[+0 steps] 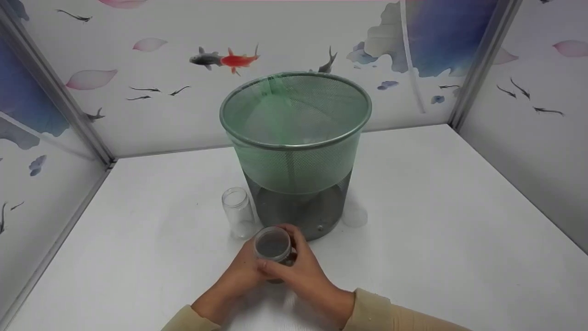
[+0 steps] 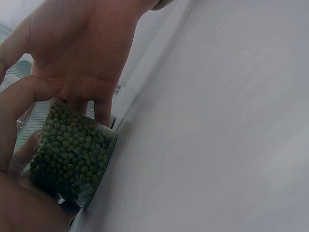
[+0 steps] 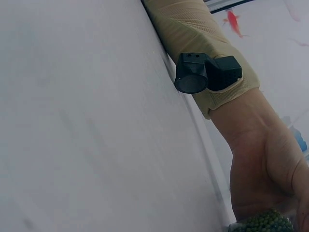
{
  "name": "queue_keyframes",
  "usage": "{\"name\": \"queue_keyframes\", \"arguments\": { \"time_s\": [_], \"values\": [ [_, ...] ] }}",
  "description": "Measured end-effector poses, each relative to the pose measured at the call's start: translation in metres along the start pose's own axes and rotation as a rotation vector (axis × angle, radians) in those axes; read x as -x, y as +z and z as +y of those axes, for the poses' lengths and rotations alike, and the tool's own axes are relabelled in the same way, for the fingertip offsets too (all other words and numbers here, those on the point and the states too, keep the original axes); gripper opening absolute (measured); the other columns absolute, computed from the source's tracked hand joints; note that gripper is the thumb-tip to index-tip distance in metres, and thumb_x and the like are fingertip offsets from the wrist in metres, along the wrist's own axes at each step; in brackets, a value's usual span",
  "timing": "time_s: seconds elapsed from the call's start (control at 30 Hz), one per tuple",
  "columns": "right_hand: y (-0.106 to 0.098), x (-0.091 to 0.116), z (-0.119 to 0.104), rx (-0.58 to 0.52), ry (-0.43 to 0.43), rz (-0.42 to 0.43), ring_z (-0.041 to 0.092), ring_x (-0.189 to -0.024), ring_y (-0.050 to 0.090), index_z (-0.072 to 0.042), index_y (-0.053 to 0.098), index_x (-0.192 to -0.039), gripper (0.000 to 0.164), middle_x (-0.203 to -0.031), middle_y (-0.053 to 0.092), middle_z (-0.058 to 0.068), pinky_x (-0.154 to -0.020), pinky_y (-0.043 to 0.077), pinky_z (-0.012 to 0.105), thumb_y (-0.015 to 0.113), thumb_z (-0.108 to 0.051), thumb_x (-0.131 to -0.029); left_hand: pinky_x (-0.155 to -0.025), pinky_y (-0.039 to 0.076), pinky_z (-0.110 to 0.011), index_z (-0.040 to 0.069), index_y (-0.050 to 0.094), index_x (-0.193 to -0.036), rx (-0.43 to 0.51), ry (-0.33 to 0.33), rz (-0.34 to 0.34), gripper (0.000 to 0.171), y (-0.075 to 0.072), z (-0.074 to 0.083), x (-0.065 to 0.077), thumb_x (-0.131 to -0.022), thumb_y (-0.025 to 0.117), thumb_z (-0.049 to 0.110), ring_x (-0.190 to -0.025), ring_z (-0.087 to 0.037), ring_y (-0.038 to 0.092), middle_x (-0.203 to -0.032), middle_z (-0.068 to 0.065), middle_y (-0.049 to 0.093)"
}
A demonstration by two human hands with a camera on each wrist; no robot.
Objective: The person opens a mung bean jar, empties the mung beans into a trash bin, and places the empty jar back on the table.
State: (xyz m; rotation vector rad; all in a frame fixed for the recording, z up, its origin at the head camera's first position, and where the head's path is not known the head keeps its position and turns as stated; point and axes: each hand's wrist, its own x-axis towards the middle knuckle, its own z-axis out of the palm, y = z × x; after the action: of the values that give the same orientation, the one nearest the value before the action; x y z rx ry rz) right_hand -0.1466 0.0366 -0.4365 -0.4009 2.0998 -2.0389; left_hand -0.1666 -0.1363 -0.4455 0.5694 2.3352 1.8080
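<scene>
A clear jar (image 1: 272, 242) of green mung beans (image 2: 72, 150) stands on the table in front of a mesh bin. My left hand (image 1: 243, 269) holds it from the left side, with its fingers mostly hidden in the head view. From the right, my right hand (image 1: 307, 269) grips it near the top, thumb across the near side and index finger around the far side. A greyish round top shows on the jar; whether it is a lid is unclear. Just beyond my left hand stands a second clear jar (image 1: 239, 214), seemingly with nothing in it.
The tall mesh bin (image 1: 303, 211) with a green liner (image 1: 294, 168) rises right behind the hands. A clear round disc (image 1: 355, 217), perhaps a lid, lies at its right. Printed panels (image 1: 174, 115) enclose the white table (image 1: 436, 220) at the back and sides.
</scene>
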Motion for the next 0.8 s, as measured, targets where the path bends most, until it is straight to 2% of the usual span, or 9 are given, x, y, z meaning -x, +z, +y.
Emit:
{"name": "queue_keyframes", "arguments": {
  "time_s": [0.33,0.57,0.8],
  "values": [
    [-0.0001,0.0011,-0.0008,-0.013,0.007,-0.018,0.028,-0.133,0.053,-0.017,0.043,-0.159,0.083,-0.155,0.048,0.008,-0.107,0.046,0.046,0.084,-0.041,-0.092,-0.112,0.044,-0.047,-0.004,0.049,-0.15,0.024,-0.013,-0.011,0.081,-0.0004,0.0008,0.0013,-0.083,0.091,0.015,-0.13,-0.028,0.057,-0.142,-0.016,0.061],
    [-0.0008,-0.0001,0.0008,0.008,-0.031,-0.033,0.027,-0.141,0.047,-0.015,0.04,-0.162,0.083,-0.158,0.045,0.008,-0.113,0.039,0.05,0.082,-0.037,-0.094,-0.115,0.041,-0.048,-0.002,0.049,-0.152,0.059,-0.052,-0.006,0.084,0.001,-0.0002,0.0009,-0.082,0.092,0.013,-0.131,-0.027,0.056,-0.143,-0.015,0.06],
    [-0.0013,0.0003,0.0019,0.013,-0.04,-0.038,0.028,-0.144,0.044,-0.015,0.038,-0.164,0.087,-0.161,0.043,0.009,-0.114,0.038,0.051,0.082,-0.04,-0.094,-0.115,0.041,-0.049,-0.002,0.047,-0.153,0.054,-0.052,-0.006,0.086,0.0007,-0.0008,0.0007,-0.082,0.092,0.015,-0.132,-0.028,0.056,-0.144,-0.015,0.06]
  ]
}}
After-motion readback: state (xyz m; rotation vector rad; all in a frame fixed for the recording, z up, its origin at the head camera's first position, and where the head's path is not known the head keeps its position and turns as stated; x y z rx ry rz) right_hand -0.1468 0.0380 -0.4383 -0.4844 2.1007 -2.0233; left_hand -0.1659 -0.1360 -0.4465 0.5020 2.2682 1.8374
